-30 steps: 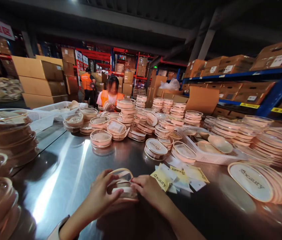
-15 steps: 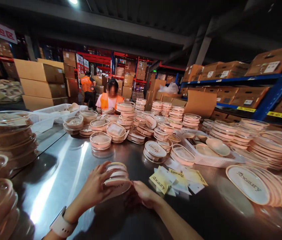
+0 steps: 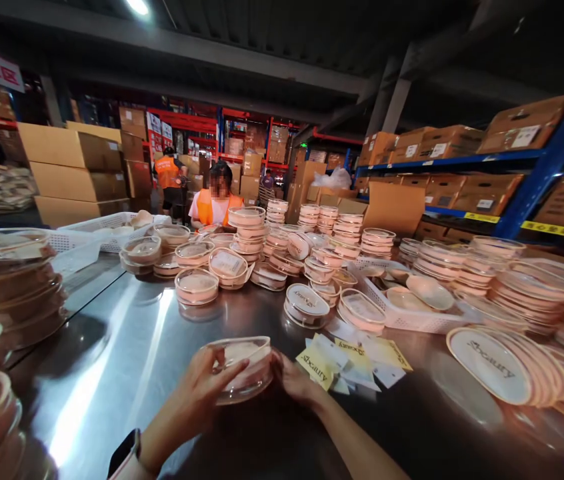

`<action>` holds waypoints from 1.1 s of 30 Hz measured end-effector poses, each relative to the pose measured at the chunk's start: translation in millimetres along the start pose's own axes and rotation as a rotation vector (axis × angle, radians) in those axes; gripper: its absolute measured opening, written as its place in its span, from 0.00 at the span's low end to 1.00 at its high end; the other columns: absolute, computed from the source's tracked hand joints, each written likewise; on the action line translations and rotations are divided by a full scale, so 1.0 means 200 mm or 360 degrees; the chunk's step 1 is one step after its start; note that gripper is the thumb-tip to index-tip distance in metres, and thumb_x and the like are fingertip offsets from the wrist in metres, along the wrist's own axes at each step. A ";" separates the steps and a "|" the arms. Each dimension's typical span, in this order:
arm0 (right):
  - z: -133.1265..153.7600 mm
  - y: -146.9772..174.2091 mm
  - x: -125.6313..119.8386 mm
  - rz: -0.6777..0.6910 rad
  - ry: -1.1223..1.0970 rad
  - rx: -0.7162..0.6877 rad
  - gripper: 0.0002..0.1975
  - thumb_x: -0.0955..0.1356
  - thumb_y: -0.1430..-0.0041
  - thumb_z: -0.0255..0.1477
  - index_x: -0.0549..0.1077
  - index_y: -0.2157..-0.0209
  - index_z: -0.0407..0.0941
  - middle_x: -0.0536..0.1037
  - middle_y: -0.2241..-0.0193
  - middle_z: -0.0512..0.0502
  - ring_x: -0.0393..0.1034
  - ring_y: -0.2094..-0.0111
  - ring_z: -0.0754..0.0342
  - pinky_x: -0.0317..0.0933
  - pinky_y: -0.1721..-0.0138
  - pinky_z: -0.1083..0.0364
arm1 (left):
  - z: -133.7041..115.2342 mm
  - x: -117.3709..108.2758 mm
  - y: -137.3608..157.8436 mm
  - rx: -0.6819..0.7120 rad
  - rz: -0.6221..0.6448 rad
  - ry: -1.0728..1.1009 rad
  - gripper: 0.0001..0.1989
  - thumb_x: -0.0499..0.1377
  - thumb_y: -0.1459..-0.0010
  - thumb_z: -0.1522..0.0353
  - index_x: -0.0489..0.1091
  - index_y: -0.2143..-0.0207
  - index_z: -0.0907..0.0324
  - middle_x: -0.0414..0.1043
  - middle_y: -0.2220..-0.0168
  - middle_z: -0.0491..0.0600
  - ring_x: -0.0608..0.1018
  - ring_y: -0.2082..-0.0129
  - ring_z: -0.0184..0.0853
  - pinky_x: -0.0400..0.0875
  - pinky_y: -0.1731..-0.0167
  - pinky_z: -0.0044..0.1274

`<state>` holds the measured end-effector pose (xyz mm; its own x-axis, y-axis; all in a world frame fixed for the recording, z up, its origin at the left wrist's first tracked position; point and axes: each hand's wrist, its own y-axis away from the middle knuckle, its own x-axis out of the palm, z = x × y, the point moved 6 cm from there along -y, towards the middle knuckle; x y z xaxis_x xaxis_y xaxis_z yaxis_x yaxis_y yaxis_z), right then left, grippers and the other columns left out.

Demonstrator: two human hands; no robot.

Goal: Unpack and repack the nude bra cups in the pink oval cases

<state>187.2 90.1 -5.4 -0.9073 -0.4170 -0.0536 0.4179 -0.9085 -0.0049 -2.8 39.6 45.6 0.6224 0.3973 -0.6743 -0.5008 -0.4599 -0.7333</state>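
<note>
Just above the metal table, my left hand (image 3: 202, 383) grips a round clear-lidded case (image 3: 251, 375) from its left side. Its thumb and fingers lie across the case, which is tilted and shows something pale pink inside. At the case's right edge my right hand (image 3: 295, 379) is closed, its fingertips partly hidden behind the rim. Right of the hands lies a loose spread of yellow and white cards (image 3: 319, 363), some printed "beauty". Behind them sits a similar case with a printed white lid (image 3: 307, 303).
Stacks of round cases (image 3: 247, 230) fill the far side. A white basket (image 3: 422, 321) holding pale bowl-like pieces stands right. Tipped-over cases (image 3: 492, 363) lie front right, tall stacks (image 3: 12, 287) left. A person in an orange vest (image 3: 218, 207) sits opposite.
Both hands have turned the case, so its printed lettered face no longer shows and its clear side does. My left hand has shifted its grip. The view has moved slightly.
</note>
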 end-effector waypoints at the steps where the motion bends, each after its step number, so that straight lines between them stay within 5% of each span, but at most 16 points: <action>1: 0.01 0.00 0.01 0.0018 -0.0021 -0.0013 0.42 0.63 0.54 0.67 0.68 0.52 0.46 0.74 0.71 0.47 0.67 0.76 0.53 0.66 0.70 0.51 | -0.02 0.00 -0.01 0.0025 -0.0023 -0.0046 0.39 0.55 0.51 0.83 0.60 0.38 0.48 0.62 0.51 0.55 0.71 0.54 0.41 0.76 0.58 0.31; 4: 0.05 0.01 0.02 0.0073 0.0041 -0.0094 0.38 0.66 0.54 0.64 0.71 0.58 0.45 0.75 0.69 0.46 0.68 0.72 0.54 0.66 0.65 0.52 | -0.07 -0.01 -0.03 0.0188 -0.0086 -0.0277 0.37 0.56 0.52 0.81 0.62 0.39 0.50 0.62 0.47 0.58 0.68 0.49 0.47 0.72 0.54 0.38; 7: 0.03 0.01 0.05 0.0144 0.0167 -0.0055 0.33 0.67 0.50 0.61 0.71 0.63 0.44 0.73 0.75 0.49 0.66 0.76 0.55 0.63 0.70 0.55 | -0.10 0.02 -0.02 0.0273 -0.0041 -0.0528 0.35 0.58 0.51 0.78 0.63 0.40 0.48 0.65 0.45 0.55 0.66 0.47 0.50 0.64 0.49 0.45; 12: 0.05 0.02 0.06 -0.0102 0.0616 -0.0170 0.21 0.61 0.37 0.48 0.69 0.71 0.45 0.72 0.79 0.50 0.64 0.76 0.54 0.59 0.73 0.56 | -0.07 0.11 0.01 0.0188 0.0012 -0.0688 0.34 0.58 0.47 0.76 0.62 0.39 0.41 0.70 0.48 0.50 0.67 0.49 0.47 0.59 0.48 0.43; 15: 0.09 0.10 0.16 -0.0208 0.0927 -0.0399 0.22 0.58 0.35 0.43 0.63 0.80 0.46 0.67 0.82 0.49 0.61 0.78 0.54 0.58 0.72 0.54 | -0.04 0.18 0.03 0.0039 0.0031 -0.0850 0.30 0.58 0.46 0.77 0.67 0.43 0.43 0.71 0.48 0.50 0.69 0.50 0.47 0.61 0.51 0.43; 19: 0.19 0.20 0.25 -0.0335 0.1327 -0.0840 0.20 0.56 0.34 0.35 0.65 0.79 0.47 0.69 0.79 0.46 0.64 0.73 0.51 0.61 0.64 0.52 | -0.03 0.21 0.04 -0.0024 0.0094 -0.0984 0.26 0.54 0.45 0.80 0.71 0.47 0.52 0.72 0.47 0.51 0.70 0.50 0.47 0.64 0.54 0.41; 22: 0.21 0.14 0.11 -0.0473 0.1112 -0.0679 0.15 0.58 0.35 0.36 0.72 0.65 0.45 0.75 0.67 0.41 0.70 0.64 0.49 0.63 0.59 0.51 | -0.05 0.13 0.02 -0.0005 -0.0031 -0.0883 0.27 0.53 0.45 0.79 0.69 0.44 0.54 0.73 0.49 0.53 0.70 0.51 0.46 0.63 0.54 0.40; 25: 0.15 0.03 -0.01 -0.0314 0.0688 -0.0419 0.18 0.62 0.37 0.40 0.71 0.52 0.45 0.75 0.54 0.38 0.70 0.54 0.46 0.64 0.52 0.48 | -0.13 0.04 -0.01 0.0196 -0.0197 -0.0659 0.27 0.53 0.46 0.78 0.69 0.45 0.52 0.73 0.55 0.51 0.71 0.54 0.43 0.63 0.53 0.38; 29: 0.06 -0.02 -0.02 -0.0089 0.0459 -0.0281 0.16 0.64 0.37 0.42 0.72 0.58 0.44 0.77 0.61 0.42 0.71 0.57 0.46 0.64 0.53 0.47 | -0.21 -0.02 -0.04 0.0446 -0.0261 -0.0394 0.26 0.54 0.49 0.79 0.71 0.48 0.52 0.73 0.60 0.49 0.72 0.58 0.40 0.65 0.52 0.38; 33: 0.06 0.00 0.01 -0.0024 0.0355 -0.0322 0.18 0.67 0.39 0.43 0.69 0.53 0.45 0.76 0.57 0.43 0.70 0.57 0.48 0.64 0.52 0.49 | -0.21 -0.03 -0.02 0.0563 -0.0222 -0.0267 0.30 0.54 0.52 0.82 0.69 0.47 0.54 0.73 0.60 0.49 0.73 0.58 0.38 0.68 0.50 0.39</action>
<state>184.9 88.3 5.6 -0.8903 -0.3669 -0.2699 0.4254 -0.8814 -0.2051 21.3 6.6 56.1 0.6068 0.5740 -0.5498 -0.6128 -0.1027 -0.7835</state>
